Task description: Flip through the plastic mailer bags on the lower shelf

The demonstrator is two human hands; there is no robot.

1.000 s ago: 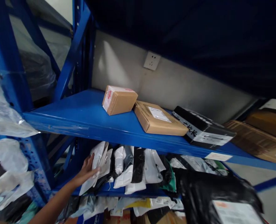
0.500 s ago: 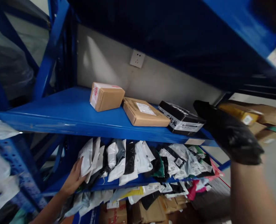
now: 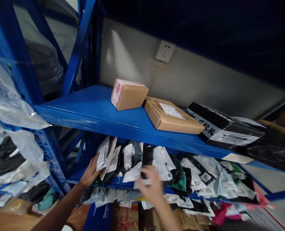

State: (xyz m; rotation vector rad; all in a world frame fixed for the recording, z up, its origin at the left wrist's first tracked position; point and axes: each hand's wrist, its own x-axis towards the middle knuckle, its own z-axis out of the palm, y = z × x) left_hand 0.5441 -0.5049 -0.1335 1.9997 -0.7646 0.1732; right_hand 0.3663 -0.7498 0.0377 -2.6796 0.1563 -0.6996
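Note:
My left hand lies flat against the white mailer bags at the left end of a row of upright poly mailers on the lower blue shelf. Motion-blurred, my right hand is in front of the middle of that row, its fingers by a black and a white bag, and I see nothing held in it. On the upper blue shelf stand a small cardboard box, a flat cardboard box, a black box and a black bag.
Blue rack uprights stand at the left, with clear plastic bags hanging over the neighbouring shelf. More mailers spill to the right on the lower shelf. Cardboard boxes sit below. A wall socket is behind the upper shelf.
My right hand, which held a black bag up at the right, has come down empty to the mailer row. The black bag now lies on the upper shelf. My left hand stays.

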